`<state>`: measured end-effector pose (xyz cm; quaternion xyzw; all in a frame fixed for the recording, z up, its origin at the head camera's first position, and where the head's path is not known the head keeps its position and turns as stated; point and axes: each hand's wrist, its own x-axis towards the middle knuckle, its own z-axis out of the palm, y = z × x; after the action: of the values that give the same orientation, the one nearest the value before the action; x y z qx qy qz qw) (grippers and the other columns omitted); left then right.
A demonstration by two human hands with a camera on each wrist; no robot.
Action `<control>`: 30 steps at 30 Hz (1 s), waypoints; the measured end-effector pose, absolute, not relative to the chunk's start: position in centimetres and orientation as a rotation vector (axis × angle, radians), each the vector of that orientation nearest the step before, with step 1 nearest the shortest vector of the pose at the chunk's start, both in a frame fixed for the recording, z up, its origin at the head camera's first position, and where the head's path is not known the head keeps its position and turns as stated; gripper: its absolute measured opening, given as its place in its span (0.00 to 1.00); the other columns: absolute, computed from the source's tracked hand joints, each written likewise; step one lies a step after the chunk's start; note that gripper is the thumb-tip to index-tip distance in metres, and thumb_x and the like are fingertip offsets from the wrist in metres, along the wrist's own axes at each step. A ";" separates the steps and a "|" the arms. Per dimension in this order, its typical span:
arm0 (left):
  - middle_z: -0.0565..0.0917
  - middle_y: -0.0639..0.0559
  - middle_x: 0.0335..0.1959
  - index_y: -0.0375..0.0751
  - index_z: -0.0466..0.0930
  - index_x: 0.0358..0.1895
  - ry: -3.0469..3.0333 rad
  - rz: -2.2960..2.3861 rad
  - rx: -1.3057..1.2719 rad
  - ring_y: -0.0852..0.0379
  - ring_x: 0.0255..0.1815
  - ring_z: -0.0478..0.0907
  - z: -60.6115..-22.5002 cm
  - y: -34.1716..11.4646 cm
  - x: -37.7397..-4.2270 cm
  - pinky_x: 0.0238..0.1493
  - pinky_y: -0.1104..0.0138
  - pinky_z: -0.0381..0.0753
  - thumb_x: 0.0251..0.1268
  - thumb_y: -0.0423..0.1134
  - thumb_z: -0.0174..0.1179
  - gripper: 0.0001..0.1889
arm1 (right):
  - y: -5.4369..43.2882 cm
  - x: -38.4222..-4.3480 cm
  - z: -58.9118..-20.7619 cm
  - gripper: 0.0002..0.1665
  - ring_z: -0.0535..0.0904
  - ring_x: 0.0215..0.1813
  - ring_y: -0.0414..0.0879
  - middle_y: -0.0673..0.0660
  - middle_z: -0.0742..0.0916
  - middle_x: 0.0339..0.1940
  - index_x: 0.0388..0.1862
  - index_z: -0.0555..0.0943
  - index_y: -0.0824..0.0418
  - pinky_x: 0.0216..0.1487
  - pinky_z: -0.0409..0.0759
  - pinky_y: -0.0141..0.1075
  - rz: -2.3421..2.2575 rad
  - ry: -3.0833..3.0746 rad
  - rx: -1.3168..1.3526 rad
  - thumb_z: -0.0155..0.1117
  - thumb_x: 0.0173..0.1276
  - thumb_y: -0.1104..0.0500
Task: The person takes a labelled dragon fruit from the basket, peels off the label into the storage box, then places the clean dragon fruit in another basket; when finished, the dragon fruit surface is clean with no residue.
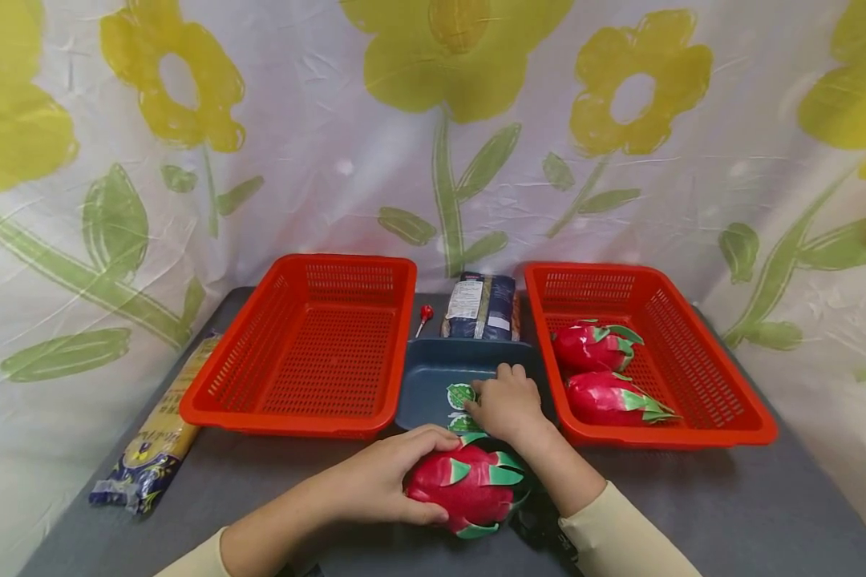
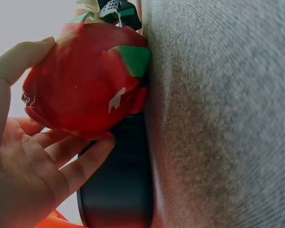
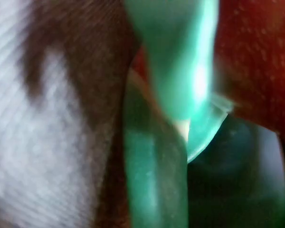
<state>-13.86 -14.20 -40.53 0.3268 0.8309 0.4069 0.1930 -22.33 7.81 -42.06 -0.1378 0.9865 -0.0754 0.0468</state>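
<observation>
My left hand point(image 1: 397, 474) grips a red dragon fruit point(image 1: 462, 485) with green scale tips from its left side, thumb and fingers around its rounded end. In the left wrist view the same dragon fruit point(image 2: 80, 80) shows its smooth end. Over the dark blue tray point(image 1: 422, 370), my right hand point(image 1: 508, 403) has thumb and index finger at the right edge of a green and white sticker-like piece point(image 1: 459, 395), seemingly pinching it. A second such piece point(image 1: 463, 422) lies just below. Close up, the right wrist view shows blurred green scales point(image 3: 180, 57); its fingers are hidden there.
A red basket point(image 1: 289, 418) stands left; another red basket point(image 1: 693, 437) at right holds two dragon fruits point(image 1: 606, 398). Behind the tray are a dark packet point(image 1: 480, 306) and a red lollipop point(image 1: 425, 314). A long yellow packet point(image 1: 162, 433) lies at the table's left edge.
</observation>
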 end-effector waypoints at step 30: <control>0.70 0.57 0.75 0.63 0.72 0.53 2.406 1.116 0.970 0.56 0.69 0.72 -39.4 -14.3 -11.8 0.52 0.70 0.81 0.72 0.52 0.63 0.13 | 16.6 -18.3 -30.1 0.17 0.79 0.44 0.44 0.50 0.86 0.50 0.60 0.85 0.54 0.41 0.81 0.39 -1.210 3.083 -0.779 0.66 0.74 0.55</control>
<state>-11.76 -14.32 -39.41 0.3391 0.8412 0.3903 0.1582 -18.28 16.56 -30.13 -0.2270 0.8985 -0.3526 -0.1299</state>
